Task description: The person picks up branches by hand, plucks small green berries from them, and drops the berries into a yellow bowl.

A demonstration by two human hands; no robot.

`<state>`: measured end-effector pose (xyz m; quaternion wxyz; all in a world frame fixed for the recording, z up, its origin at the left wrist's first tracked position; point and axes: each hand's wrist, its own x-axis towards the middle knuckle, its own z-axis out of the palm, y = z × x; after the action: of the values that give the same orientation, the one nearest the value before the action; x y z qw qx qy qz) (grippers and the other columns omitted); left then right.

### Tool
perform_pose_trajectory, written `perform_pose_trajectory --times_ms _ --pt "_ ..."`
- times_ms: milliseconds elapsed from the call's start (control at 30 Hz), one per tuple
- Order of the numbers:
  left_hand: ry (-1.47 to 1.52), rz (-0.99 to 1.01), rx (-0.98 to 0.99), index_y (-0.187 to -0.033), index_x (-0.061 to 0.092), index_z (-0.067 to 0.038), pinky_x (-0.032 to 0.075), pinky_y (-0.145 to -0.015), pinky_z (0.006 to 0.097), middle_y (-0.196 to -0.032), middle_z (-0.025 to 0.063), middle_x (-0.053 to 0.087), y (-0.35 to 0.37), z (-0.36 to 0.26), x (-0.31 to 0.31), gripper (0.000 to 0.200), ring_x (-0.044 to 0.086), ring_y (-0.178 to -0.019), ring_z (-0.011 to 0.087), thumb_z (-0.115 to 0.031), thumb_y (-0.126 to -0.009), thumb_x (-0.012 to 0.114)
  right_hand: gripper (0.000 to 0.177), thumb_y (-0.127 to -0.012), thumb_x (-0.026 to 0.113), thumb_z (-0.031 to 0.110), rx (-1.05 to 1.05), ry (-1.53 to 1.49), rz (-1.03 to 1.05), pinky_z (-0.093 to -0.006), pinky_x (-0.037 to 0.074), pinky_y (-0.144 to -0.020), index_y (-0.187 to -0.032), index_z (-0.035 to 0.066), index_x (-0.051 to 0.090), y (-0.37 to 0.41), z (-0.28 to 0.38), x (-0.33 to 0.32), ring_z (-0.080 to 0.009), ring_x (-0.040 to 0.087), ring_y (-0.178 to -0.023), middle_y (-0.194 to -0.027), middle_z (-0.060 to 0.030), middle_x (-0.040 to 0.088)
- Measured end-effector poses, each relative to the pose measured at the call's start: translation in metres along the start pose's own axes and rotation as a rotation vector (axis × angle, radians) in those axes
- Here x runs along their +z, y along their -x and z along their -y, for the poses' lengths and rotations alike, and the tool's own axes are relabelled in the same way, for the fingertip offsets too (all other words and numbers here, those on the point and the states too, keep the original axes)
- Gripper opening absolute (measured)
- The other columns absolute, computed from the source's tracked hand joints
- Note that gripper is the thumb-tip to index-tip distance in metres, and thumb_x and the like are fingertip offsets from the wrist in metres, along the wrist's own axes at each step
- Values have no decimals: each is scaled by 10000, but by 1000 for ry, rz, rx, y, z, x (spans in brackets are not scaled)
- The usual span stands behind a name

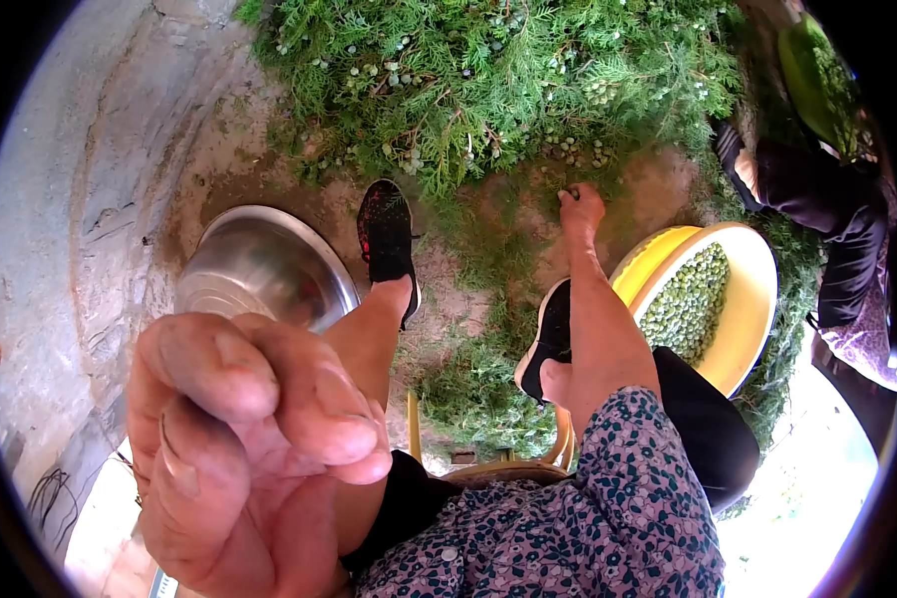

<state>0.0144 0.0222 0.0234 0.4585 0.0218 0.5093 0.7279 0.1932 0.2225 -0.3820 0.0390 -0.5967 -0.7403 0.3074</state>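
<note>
My left hand (259, 448) is raised very close to the camera and looks large. Its fingers are bent and pressed together, part of the palm shows, and I see nothing in it. Low by the ground, my right hand (583, 209) is closed, with a small dark spot at its fingertips that I cannot make out. Just beyond it lies a big heap of green cypress-like branches (488, 90) with small pale green cones. A yellow basin (757, 289), tilted beside my right leg, holds many small green cones (688, 304).
An empty-looking metal basin (269, 264) leans by my left foot, near the grey concrete wall (90, 199). Loose green sprigs (483, 399) litter the ground between my black shoes (387, 234). Another person's dark-trousered leg (827, 204) is at the right, below a green container (812, 85).
</note>
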Motion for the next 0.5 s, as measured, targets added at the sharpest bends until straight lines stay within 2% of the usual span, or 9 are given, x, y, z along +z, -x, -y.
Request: perform_pose_trajectory --times_ms 33,100,233,300,333,400,433,467,500 --pt "70 -57 40 -999 423 -88 394 -670 335 -853 56 489 0 4 4 125 473 -703 169 -204 -961 399 163 -798 620 64 0 -1 0 -334 471 -571 -931 -30 622 3 4 -2 -219 594 -656 -802 -141 620" --pt "140 -117 82 -992 423 -87 395 -672 336 -852 59 490 0 5 6 124 475 -703 170 -206 -961 401 180 -791 628 63 378 -480 -76 -359 472 -611 -943 -33 614 7 9 -2 -262 594 -681 -819 -164 620" --pt "95 -89 67 -968 419 -86 400 -661 332 -843 61 492 -2 4 9 119 480 -697 171 -205 -958 410 202 -783 638 76 303 -664 -237 -367 472 -626 -946 -40 613 0 10 5 -280 585 -646 -793 -161 620" --pt "65 -79 53 -964 417 -86 402 -656 330 -839 60 491 -3 4 12 118 480 -693 171 -204 -957 412 200 -780 639 85 6 -371 -296 -356 473 -619 -942 -31 627 -8 15 9 -259 576 -612 -751 -146 629" --pt "78 -104 58 -959 416 -88 404 -653 329 -833 60 488 -4 4 13 114 480 -692 170 -202 -957 414 200 -780 639 85 6 -371 -293 -356 473 -619 -942 -31 627 -9 20 5 -259 576 -612 -751 -146 629" --pt "92 -132 66 -955 415 -89 405 -649 327 -827 59 485 -3 2 13 111 481 -690 170 -200 -956 416 210 -765 658 111 166 -321 -259 -351 472 -619 -943 0 648 -12 32 -6 -260 570 -584 -734 -148 641" --pt "82 -125 63 -953 416 -89 407 -649 329 -823 59 484 -4 1 12 110 482 -690 170 -199 -955 418 221 -763 668 138 172 -267 -174 -333 460 -562 -954 27 662 -15 22 -3 -206 551 -546 -725 -128 644" --pt "73 -117 60 -951 417 -90 409 -649 330 -819 60 483 -4 1 12 109 483 -689 170 -199 -955 419 221 -763 668 138 171 -266 -174 -333 460 -562 -954 27 662 -13 19 -7 -206 551 -546 -725 -128 644" --pt "76 -117 63 -951 417 -90 409 -649 330 -819 60 483 -4 0 12 109 483 -689 170 -199 -955 419 229 -767 667 153 277 -300 123 -324 448 -531 -964 35 665 -7 27 -23 -177 539 -528 -718 -106 639"
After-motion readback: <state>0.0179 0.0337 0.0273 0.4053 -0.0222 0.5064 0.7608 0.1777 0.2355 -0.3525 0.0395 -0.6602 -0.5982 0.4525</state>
